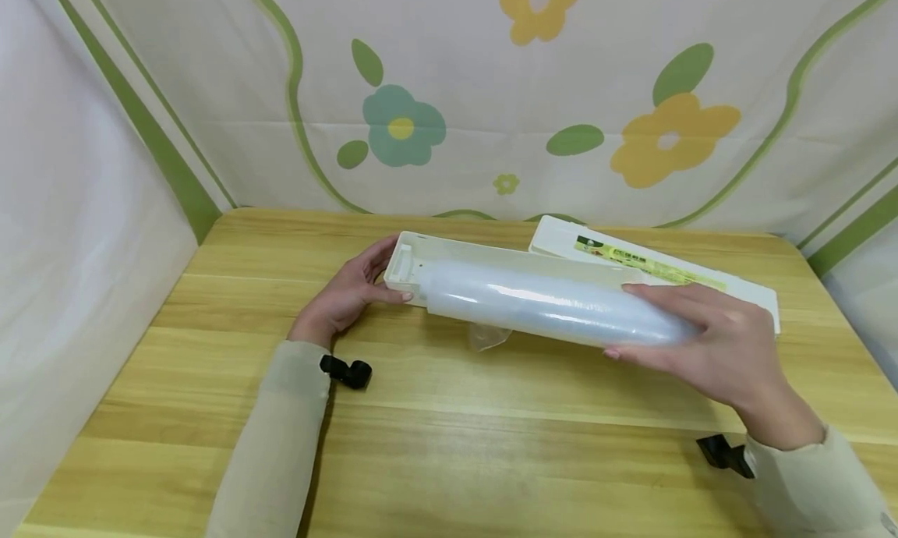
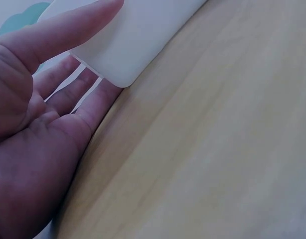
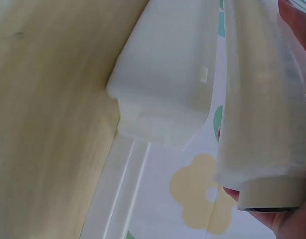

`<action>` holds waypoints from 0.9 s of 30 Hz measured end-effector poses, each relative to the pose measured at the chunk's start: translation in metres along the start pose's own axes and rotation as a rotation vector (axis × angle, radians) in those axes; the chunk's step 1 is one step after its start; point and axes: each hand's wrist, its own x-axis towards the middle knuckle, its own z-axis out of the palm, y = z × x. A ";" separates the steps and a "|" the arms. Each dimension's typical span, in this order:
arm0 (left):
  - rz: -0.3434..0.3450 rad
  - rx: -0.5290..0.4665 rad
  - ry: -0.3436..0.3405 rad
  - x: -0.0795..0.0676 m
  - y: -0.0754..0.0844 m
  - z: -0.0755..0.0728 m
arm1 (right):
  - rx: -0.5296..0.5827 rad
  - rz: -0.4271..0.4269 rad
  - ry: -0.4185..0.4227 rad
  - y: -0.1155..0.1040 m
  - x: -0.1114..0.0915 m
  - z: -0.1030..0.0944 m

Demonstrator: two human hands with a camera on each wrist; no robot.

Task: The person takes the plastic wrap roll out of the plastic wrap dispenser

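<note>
A roll of cling film [image 1: 533, 300] slants over a white open box [image 1: 484, 248], its left end low at the box's left part and its right end raised. My right hand [image 1: 722, 351] grips the roll near its right end, thumb on the near side and fingers over the far side. In the right wrist view the roll [image 3: 262, 99] hangs apart from the box [image 3: 165, 64], its core end showing. The left hand [image 1: 354, 288] holds the box's left end, thumb on the near wall. Fingers lie behind that end of the box [image 2: 123, 45] in the left wrist view.
Behind the box lies a long white lid [image 1: 744, 292] with a green and yellow label. A scrap of clear film [image 1: 489, 336] hangs below the roll. The wooden table [image 1: 449, 460] ends at a flowered curtain [image 1: 463, 70] at the back and sides.
</note>
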 end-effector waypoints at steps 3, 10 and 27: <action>0.005 0.001 -0.003 0.001 0.001 0.001 | 0.002 -0.006 0.023 -0.003 -0.004 -0.006; 0.002 0.006 0.001 0.000 0.002 0.001 | 0.036 -0.008 0.026 -0.004 -0.011 -0.017; -0.001 0.005 -0.007 -0.003 0.002 0.001 | 0.091 0.018 -0.083 0.016 -0.041 -0.030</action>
